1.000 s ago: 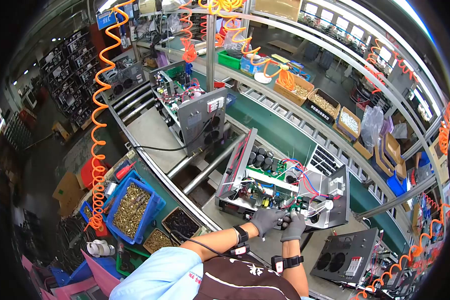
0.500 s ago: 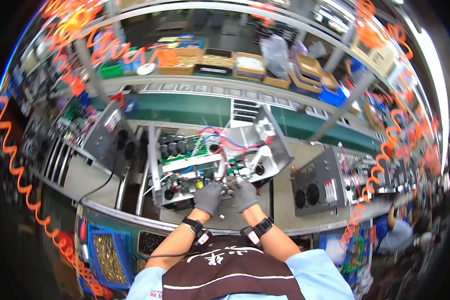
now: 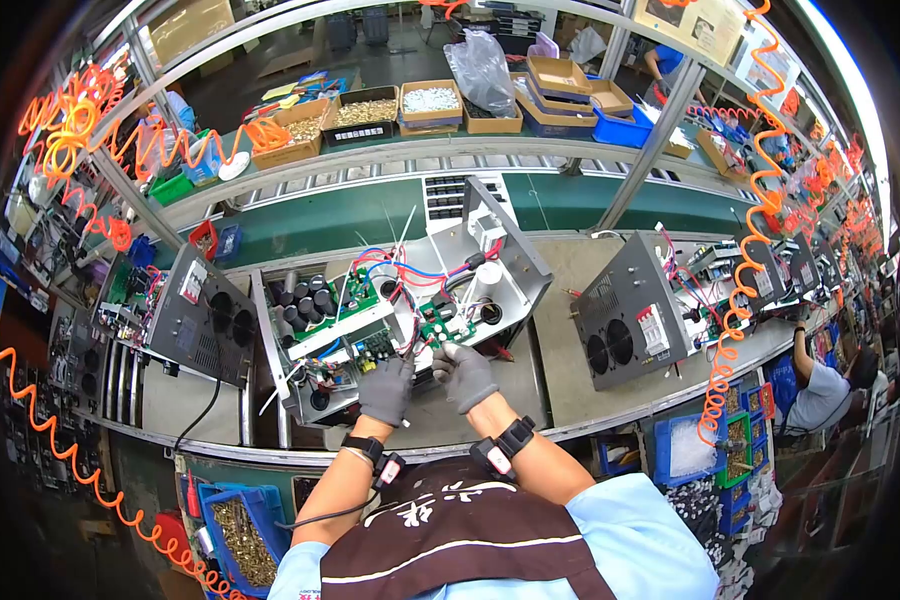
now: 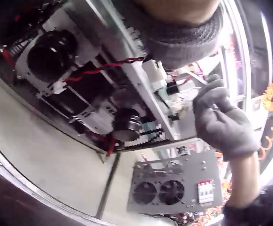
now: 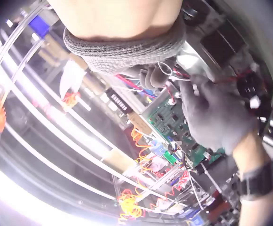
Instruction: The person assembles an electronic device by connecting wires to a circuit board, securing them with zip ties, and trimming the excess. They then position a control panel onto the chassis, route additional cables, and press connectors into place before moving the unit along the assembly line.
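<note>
Both hands wear grey gloves and work close together at the near edge of an opened metal unit [image 3: 368, 325] with green circuit boards, black capacitors and red and blue wires. A thin white wire [image 5: 176, 78] loops out by the right hand's fingers and runs to the left fingertips. My left hand [image 3: 387, 390] pinches it at the unit's edge; a small white plug [image 3: 405, 423] hangs just below that hand. Beside it, my right hand [image 3: 465, 377] has curled fingers and thumb gripping the wire. The right hand [image 4: 225, 122] partly hides what lies in its grasp.
Similar grey units with fans stand left [image 3: 205, 310] and right [image 3: 625, 320] on the line. Boxes of small parts [image 3: 360, 115] line a shelf behind the green conveyor [image 3: 330, 212]. A blue bin of brass parts [image 3: 245, 540] sits front left. Orange coiled hoses [image 3: 760, 200] hang at the sides.
The head view has swung to the right, so the unit now appears further left and squarer ahead. Both hands stay at the unit's near edge, the left slightly apart from the right.
</note>
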Demonstrator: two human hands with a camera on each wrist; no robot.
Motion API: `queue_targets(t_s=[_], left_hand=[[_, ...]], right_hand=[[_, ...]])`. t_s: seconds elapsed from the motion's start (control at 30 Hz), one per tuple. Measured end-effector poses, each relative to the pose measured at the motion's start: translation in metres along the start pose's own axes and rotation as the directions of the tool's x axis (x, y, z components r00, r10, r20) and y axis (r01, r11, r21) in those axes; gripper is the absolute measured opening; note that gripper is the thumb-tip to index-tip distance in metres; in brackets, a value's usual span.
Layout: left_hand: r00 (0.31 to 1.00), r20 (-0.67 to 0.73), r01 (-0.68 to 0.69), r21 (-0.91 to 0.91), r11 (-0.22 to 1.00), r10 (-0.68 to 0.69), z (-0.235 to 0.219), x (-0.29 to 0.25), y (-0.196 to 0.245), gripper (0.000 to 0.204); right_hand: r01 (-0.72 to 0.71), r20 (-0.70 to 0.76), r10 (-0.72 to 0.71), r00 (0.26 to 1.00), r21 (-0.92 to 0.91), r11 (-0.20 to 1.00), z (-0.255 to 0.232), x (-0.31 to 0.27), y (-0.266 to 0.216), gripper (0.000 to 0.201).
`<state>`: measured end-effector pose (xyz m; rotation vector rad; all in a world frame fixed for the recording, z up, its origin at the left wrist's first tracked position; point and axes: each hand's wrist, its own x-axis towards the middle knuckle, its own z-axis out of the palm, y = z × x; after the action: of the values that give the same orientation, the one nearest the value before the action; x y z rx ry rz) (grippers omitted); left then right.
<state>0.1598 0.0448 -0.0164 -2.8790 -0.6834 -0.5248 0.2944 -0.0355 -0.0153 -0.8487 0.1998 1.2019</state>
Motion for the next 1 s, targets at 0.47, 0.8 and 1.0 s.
queue_targets(t_s=[0.47, 0.8, 1.0], left_hand=[[0.825, 0.566, 0.301, -0.456, -0.837, -0.012, -0.11, 0.078, 0.046, 0.053], [0.782, 0.623, 0.489, -0.61, -0.624, 0.003, -0.084, 0.12, 0.091, 0.052], [0.779, 0.561, 0.55, -0.826, -0.125, -0.28, -0.101, 0.14, 0.081, 0.045]], right_hand=[[0.575, 0.336, -0.469, 0.817, -0.525, 0.627, 0.033, -0.084, -0.069, 0.013], [0.737, 0.577, -0.612, 0.541, -0.676, 0.013, 0.021, -0.059, -0.123, 0.01], [0.532, 0.31, -0.438, 0.844, -0.384, 0.755, 0.01, -0.046, -0.13, 0.006]])
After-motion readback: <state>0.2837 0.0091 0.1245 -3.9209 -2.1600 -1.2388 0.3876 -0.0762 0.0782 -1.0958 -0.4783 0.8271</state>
